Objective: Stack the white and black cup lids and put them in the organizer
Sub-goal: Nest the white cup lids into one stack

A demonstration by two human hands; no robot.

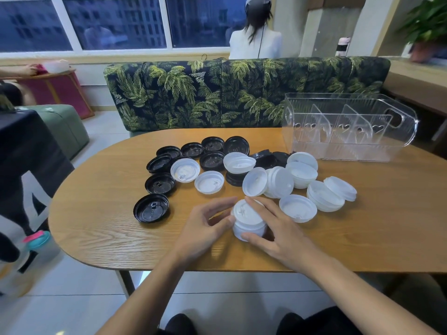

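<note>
A short stack of white lids (pixel 247 220) stands on the wooden table (pixel 101 228) near its front edge. My right hand (pixel 273 228) grips the stack from the right, index finger on top and thumb at its base. My left hand (pixel 205 226) touches the stack's left side with thumb and fingertips. Several loose white lids (pixel 298 208) lie scattered just beyond, some leaning on each other. Several black lids (pixel 151 208) lie upside down to the left and behind. The clear plastic organizer (pixel 348 128) with dividers stands empty at the table's back right.
A palm-print sofa (pixel 217 93) runs behind the table. A person in white (pixel 254 42) stands beyond it, back turned. At the left edge are a dark-clothed person (pixel 21 165) and a teal and pink bottle (pixel 40 240). A potted plant (pixel 425 27) stands far right.
</note>
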